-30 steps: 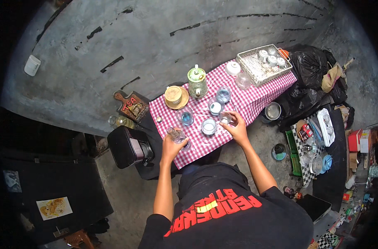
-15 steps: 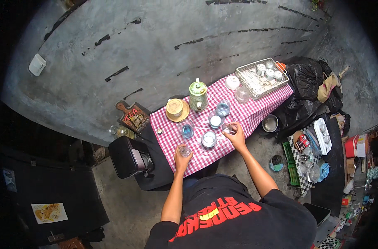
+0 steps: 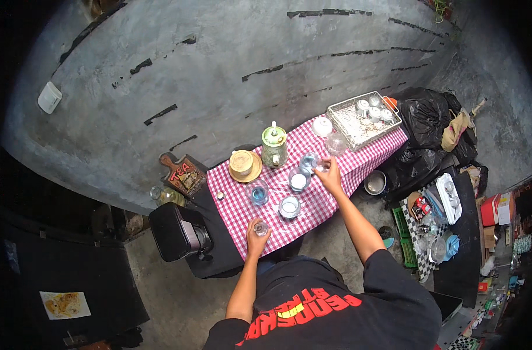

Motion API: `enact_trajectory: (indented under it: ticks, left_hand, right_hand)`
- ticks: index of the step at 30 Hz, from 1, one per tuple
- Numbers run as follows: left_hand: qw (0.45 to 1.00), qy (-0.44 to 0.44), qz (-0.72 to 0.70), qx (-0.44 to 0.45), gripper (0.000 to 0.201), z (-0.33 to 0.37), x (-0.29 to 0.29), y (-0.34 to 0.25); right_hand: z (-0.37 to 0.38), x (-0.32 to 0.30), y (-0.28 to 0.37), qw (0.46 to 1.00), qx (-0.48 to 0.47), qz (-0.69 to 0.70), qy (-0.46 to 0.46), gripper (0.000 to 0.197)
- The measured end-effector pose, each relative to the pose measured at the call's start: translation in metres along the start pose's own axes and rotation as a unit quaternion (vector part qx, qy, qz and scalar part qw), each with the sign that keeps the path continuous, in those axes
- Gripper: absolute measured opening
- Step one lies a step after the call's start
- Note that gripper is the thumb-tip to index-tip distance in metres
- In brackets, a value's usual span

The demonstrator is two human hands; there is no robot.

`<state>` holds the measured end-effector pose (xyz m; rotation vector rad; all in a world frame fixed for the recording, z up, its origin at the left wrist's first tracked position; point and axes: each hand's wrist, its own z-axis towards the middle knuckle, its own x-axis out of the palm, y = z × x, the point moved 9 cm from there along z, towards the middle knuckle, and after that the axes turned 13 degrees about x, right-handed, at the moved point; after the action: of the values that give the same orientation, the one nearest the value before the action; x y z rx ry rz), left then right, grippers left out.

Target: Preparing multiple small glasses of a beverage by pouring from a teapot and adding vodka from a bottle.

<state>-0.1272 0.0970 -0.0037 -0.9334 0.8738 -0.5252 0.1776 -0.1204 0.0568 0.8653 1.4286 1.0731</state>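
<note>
My left hand (image 3: 255,240) is closed round a small clear glass (image 3: 260,228) at the near edge of the checked tablecloth. Farther right, my right hand (image 3: 331,177) grips another small clear glass (image 3: 322,166), partly covered by my fingers. That glass is held close beside a larger bluish glass (image 3: 308,161); whether they touch is unclear. Between my hands stand a glass with blue contents (image 3: 257,193), a glass with white contents (image 3: 299,181) and a second white-filled glass (image 3: 289,208) nearer me.
Behind the glasses stand a green teapot (image 3: 274,140) and a yellow cup (image 3: 241,163) on a saucer. A wire tray (image 3: 353,119) with several white cups sits at the far right, near a clear glass bowl (image 3: 336,144). A black appliance (image 3: 173,228) stands left of the cloth.
My right hand has moved away from me with its small glass, from beside the near white-filled glass to the far bluish one. My left hand keeps its glass near the cloth's edge.
</note>
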Motion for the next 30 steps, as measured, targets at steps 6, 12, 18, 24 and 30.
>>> enact_trajectory:
  ticks: [6, 12, 18, 24, 30]
  left_hand:
    - [1.000, 0.026, 0.001, 0.013, 0.050, 0.001, 0.004, 0.001]
    - [0.999, 0.032, -0.022, -0.005, 0.049, -0.003, 0.007, 0.010]
    - [0.999, 0.033, -0.022, -0.009, 0.050, -0.005, 0.008, 0.009]
    - [0.999, 0.034, -0.026, -0.027, 0.050, -0.004, 0.006, 0.005]
    - [0.999, 0.050, 0.000, -0.019, 0.052, -0.002, 0.007, 0.000]
  right_hand:
    - [0.037, 0.003, -0.019, 0.995, -0.023, -0.101, -0.002, 0.054]
    - [0.050, 0.010, -0.022, 0.981, 0.009, -0.194, 0.009, 0.054]
    - [0.058, 0.014, -0.018, 0.973, 0.021, -0.229, 0.010, 0.051]
    - [0.058, 0.018, -0.011, 0.969, 0.040, -0.244, 0.014, 0.049]
    - [0.063, 0.016, -0.016, 0.957, 0.073, -0.282, 0.005, 0.051]
